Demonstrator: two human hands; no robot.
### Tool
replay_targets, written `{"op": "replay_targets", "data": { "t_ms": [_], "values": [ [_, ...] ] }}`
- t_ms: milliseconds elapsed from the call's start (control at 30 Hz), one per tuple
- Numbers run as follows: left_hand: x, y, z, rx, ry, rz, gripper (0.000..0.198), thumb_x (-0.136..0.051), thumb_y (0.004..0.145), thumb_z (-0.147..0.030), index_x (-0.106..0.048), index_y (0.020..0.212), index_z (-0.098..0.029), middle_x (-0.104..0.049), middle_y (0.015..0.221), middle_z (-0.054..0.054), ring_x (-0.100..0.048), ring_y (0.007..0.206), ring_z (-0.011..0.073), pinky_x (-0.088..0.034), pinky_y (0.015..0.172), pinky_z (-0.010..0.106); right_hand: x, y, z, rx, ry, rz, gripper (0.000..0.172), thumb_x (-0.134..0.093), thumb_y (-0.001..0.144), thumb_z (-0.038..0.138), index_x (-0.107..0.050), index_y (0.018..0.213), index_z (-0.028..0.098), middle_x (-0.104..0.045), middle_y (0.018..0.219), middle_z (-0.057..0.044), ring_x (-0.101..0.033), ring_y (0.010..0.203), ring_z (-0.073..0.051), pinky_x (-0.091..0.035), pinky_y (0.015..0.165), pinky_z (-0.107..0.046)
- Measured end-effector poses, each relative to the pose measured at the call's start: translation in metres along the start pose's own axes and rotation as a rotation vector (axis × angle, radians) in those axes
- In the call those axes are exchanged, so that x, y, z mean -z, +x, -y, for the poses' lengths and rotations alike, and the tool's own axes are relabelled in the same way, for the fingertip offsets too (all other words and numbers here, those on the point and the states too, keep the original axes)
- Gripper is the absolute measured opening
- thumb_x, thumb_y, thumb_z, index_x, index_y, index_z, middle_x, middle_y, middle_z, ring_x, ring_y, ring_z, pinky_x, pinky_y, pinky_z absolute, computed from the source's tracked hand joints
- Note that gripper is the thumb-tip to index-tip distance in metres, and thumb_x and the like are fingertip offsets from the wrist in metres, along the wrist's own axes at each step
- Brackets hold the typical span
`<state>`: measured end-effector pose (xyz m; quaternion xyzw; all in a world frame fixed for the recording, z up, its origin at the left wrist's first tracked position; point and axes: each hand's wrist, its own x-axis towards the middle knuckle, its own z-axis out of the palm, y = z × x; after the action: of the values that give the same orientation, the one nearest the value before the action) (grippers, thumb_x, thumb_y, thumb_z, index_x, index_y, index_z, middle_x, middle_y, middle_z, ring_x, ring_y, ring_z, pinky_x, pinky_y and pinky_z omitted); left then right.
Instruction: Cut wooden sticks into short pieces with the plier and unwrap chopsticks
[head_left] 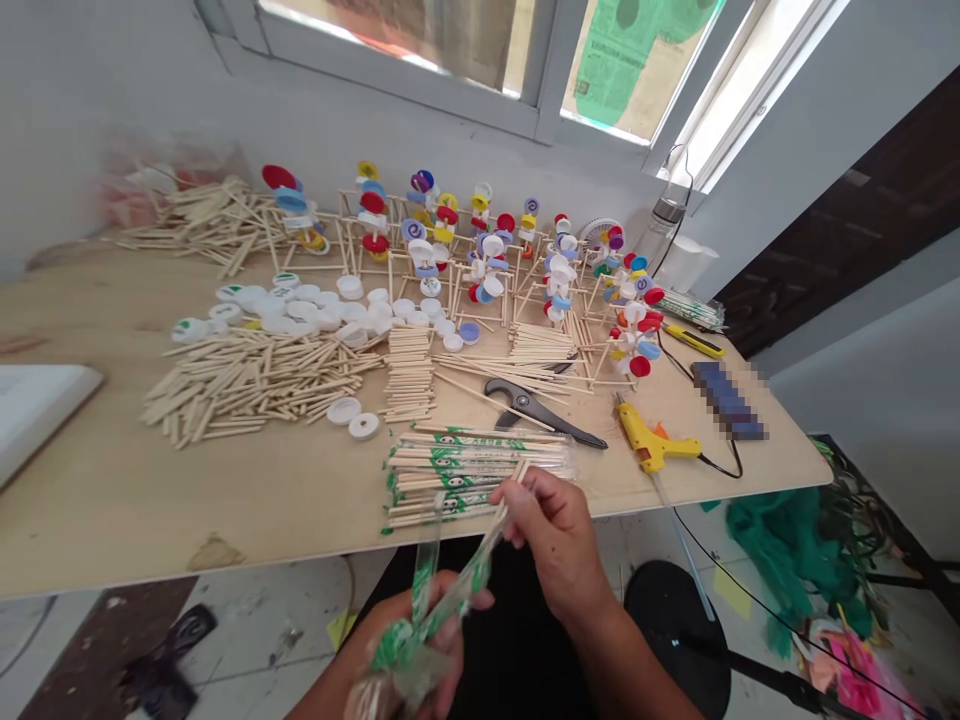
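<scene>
My right hand (562, 535) pinches a pair of wooden chopsticks (496, 522), whose lower part is still inside a clear, green-printed sleeve. Below the table's front edge, my left hand (448, 640) is closed round crumpled chopstick wrappers (397, 645), the sleeve on that pair among them. Just beyond my hands lies a row of wrapped chopsticks (457, 465) with green panda print. Behind that row rest black-handled cutters (525, 400), partly under loose sticks, and a neat stack of short cut sticks (409, 375).
Heaped short sticks (255, 385) and white bottle caps (300, 310) cover the left middle. Stick frames with coloured caps (487, 265) stand along the back. At right are a yellow glue gun (652, 440), a yellow utility knife (694, 342) and a blurred blue object (726, 400).
</scene>
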<state>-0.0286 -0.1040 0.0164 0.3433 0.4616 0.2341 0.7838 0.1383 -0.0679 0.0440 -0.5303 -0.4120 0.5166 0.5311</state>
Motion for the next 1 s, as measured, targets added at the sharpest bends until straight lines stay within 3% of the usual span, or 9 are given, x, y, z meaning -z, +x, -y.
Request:
{"op": "replay_targets", "data": {
  "t_ms": [100,233,300,367,433,533,633,767,1000],
  "values": [
    [0.004,0.012,0.001,-0.033,-0.003,0.05,0.053,-0.068,0.065,-0.069,-0.069,0.078,-0.018,-0.042,0.036,-0.005,-0.028,0.035,0.0056,-0.023,0.039,0.018,0.011,0.008,0.008,0.052,-0.005,-0.118,0.031,-0.065,0.081,0.044,-0.067,0.068,0.017,-0.051,0.05,0.005,-0.041,0.046,-0.008,-0.032,0.046,-0.02],
    [0.016,0.021,0.008,0.08,-0.027,0.166,0.045,-0.079,0.056,-0.059,-0.062,0.057,-0.017,-0.037,0.035,-0.006,-0.028,0.035,0.0048,-0.024,0.038,0.018,0.05,0.038,0.034,0.285,0.153,-0.511,0.026,-0.074,0.071,0.041,-0.065,0.07,0.016,-0.05,0.052,0.007,-0.039,0.045,-0.005,-0.031,0.044,-0.018],
    [0.022,0.017,0.011,0.093,-0.004,0.122,0.045,-0.077,0.059,-0.061,-0.063,0.061,-0.017,-0.038,0.035,-0.007,-0.028,0.034,0.0049,-0.023,0.037,0.018,0.066,0.053,0.044,0.386,0.211,-0.635,0.028,-0.077,0.067,0.04,-0.064,0.07,0.016,-0.052,0.053,0.008,-0.042,0.046,-0.005,-0.033,0.045,-0.017],
    [0.027,0.009,0.012,0.041,0.017,-0.007,0.048,-0.07,0.066,-0.065,-0.065,0.074,-0.019,-0.045,0.036,-0.006,-0.03,0.032,0.0059,-0.023,0.036,0.018,0.071,0.067,0.046,0.428,0.249,-0.687,0.029,-0.078,0.065,0.04,-0.063,0.07,0.016,-0.056,0.056,0.007,-0.047,0.049,-0.005,-0.036,0.047,-0.017],
    [0.03,0.001,0.011,-0.007,0.022,-0.12,0.05,-0.068,0.067,-0.068,-0.062,0.083,-0.021,-0.054,0.04,-0.004,-0.038,0.031,0.008,-0.026,0.035,0.019,0.066,0.079,0.041,0.423,0.259,-0.685,0.028,-0.077,0.065,0.04,-0.062,0.07,0.017,-0.06,0.057,0.006,-0.051,0.051,-0.006,-0.04,0.049,-0.018],
    [0.03,-0.003,0.008,-0.041,0.02,-0.154,0.051,-0.075,0.059,-0.065,-0.059,0.079,-0.021,-0.067,0.055,0.001,-0.053,0.038,0.0131,-0.038,0.039,0.022,0.051,0.096,0.028,0.353,0.232,-0.628,0.028,-0.075,0.066,0.041,-0.063,0.073,0.017,-0.064,0.06,0.005,-0.054,0.051,-0.007,-0.044,0.052,-0.019],
    [0.027,-0.004,0.005,-0.068,0.026,-0.194,0.046,-0.078,0.059,-0.06,-0.062,0.07,-0.019,-0.069,0.061,0.003,-0.059,0.048,0.016,-0.045,0.047,0.024,0.041,0.11,0.016,0.25,0.182,-0.538,0.03,-0.073,0.067,0.043,-0.064,0.076,0.016,-0.067,0.061,0.003,-0.056,0.051,-0.007,-0.045,0.052,-0.02],
    [0.021,-0.009,0.001,-0.098,-0.052,-0.308,0.035,-0.077,0.066,-0.052,-0.064,0.077,-0.021,-0.068,0.063,0.001,-0.061,0.057,0.0167,-0.048,0.057,0.025,0.043,0.115,0.007,0.154,0.119,-0.41,0.034,-0.076,0.063,0.042,-0.067,0.078,0.013,-0.068,0.06,0.001,-0.055,0.047,-0.008,-0.041,0.047,-0.019],
    [0.016,-0.012,-0.006,-0.099,-0.061,-0.305,0.029,-0.073,0.072,-0.047,-0.062,0.083,-0.023,-0.063,0.058,-0.002,-0.057,0.056,0.0152,-0.045,0.056,0.023,0.06,0.105,0.009,0.108,-0.006,-0.405,0.069,-0.075,0.063,0.039,-0.054,0.122,0.012,-0.062,0.054,0.007,-0.04,0.039,-0.006,-0.032,0.04,-0.019]
  ]
}}
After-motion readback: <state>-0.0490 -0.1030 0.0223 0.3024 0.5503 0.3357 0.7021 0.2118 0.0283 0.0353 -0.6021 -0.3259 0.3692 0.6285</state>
